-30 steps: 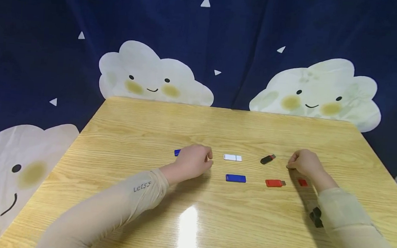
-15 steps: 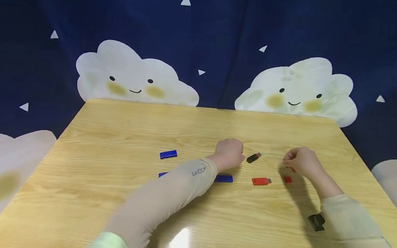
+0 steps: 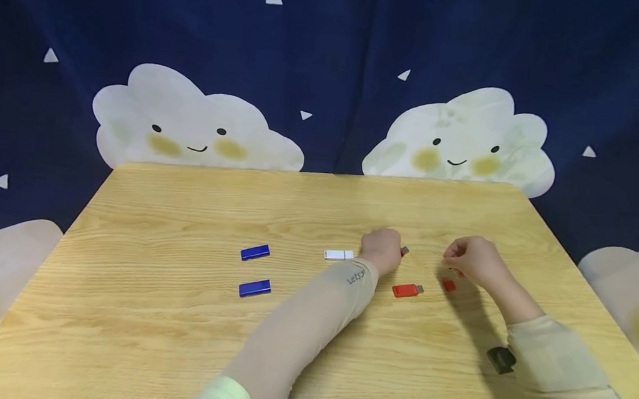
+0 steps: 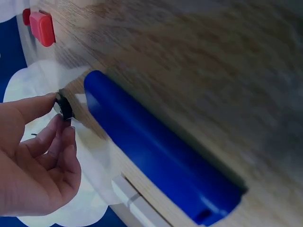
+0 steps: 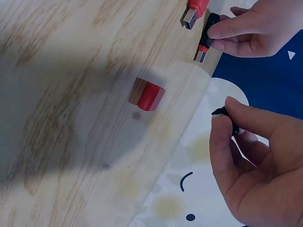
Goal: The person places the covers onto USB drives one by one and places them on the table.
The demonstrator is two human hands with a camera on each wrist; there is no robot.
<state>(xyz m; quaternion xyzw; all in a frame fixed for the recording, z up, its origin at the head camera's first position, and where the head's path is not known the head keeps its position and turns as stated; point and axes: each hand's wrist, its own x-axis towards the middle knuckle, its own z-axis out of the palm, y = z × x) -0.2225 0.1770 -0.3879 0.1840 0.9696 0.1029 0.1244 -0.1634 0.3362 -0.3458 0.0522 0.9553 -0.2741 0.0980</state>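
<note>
In the right wrist view, my left hand (image 5: 255, 30) pinches a black USB flash drive (image 5: 207, 33), its metal plug with a red collar sticking out. The head view shows this left hand (image 3: 381, 249) reaching across, covering most of the drive. My right hand (image 3: 475, 262) is raised to its right; thumb and index finger pinch a small black cap (image 5: 232, 124). Nearest to both hands lie a red USB flash drive (image 3: 407, 291) with its plug bare and a small red cap (image 3: 448, 285). A blue stick (image 4: 156, 146) lies close below the left wrist camera.
Left of the left hand lies a white USB stick (image 3: 338, 255). Two blue sticks (image 3: 255, 253) rest further left, one in front of the other. A black item (image 3: 501, 360) shows beside the right sleeve. The wooden table (image 3: 134, 335) ends at a dark blue cloud-print curtain (image 3: 342, 57).
My left hand has moved right, past the white stick, to the black flash drive and now pinches it. The right hand stays near the red cap. The head view has turned to the right.
</note>
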